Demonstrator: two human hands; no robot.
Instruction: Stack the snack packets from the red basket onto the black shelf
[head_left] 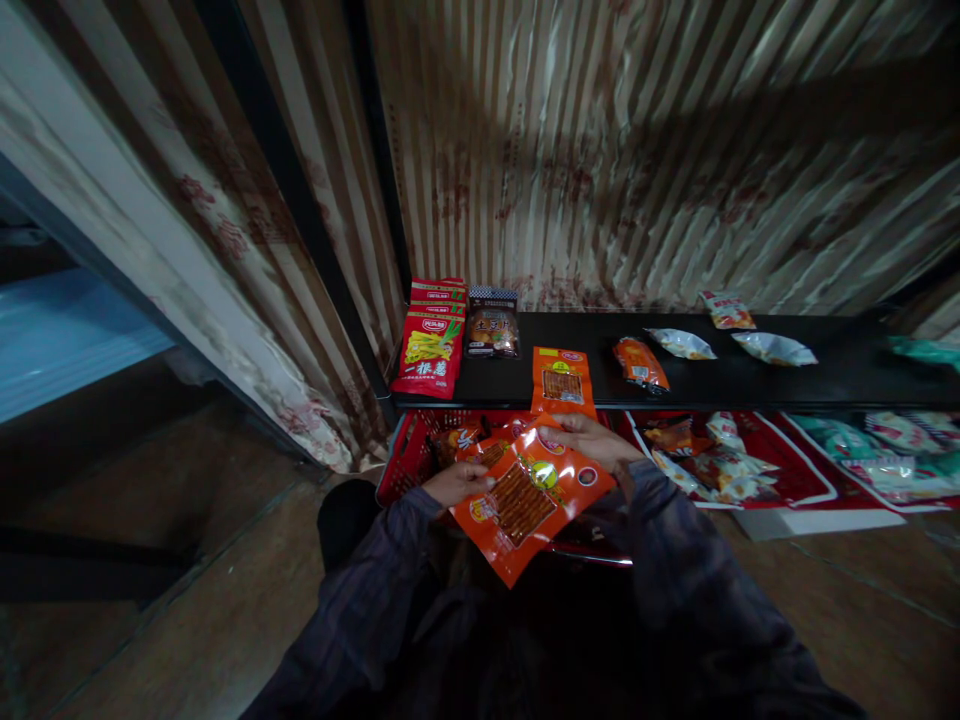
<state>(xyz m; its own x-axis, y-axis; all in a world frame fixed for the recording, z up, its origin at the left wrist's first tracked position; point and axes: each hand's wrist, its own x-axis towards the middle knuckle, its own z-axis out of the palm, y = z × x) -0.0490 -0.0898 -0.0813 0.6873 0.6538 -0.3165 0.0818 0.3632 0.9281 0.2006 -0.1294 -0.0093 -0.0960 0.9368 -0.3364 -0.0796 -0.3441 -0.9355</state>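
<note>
Between my hands is an orange snack packet (525, 495), tilted, with a clear window showing brown strips. My left hand (456, 482) pinches its left edge, and my right hand (589, 440) grips its upper right side. Just beyond, another orange packet (562, 382) lies on the black shelf (600, 330) at its front edge. Below the packet in my hands, a red basket (405, 455) holds more packets, partly hidden by my hands.
Red packets (429, 350) and a dark packet (493, 323) stand at the shelf's left end. An orange-red packet (640, 364) and pale packets (774, 348) lie further right. More red baskets (806, 470) with packets sit below. A black post (375, 150) rises at left.
</note>
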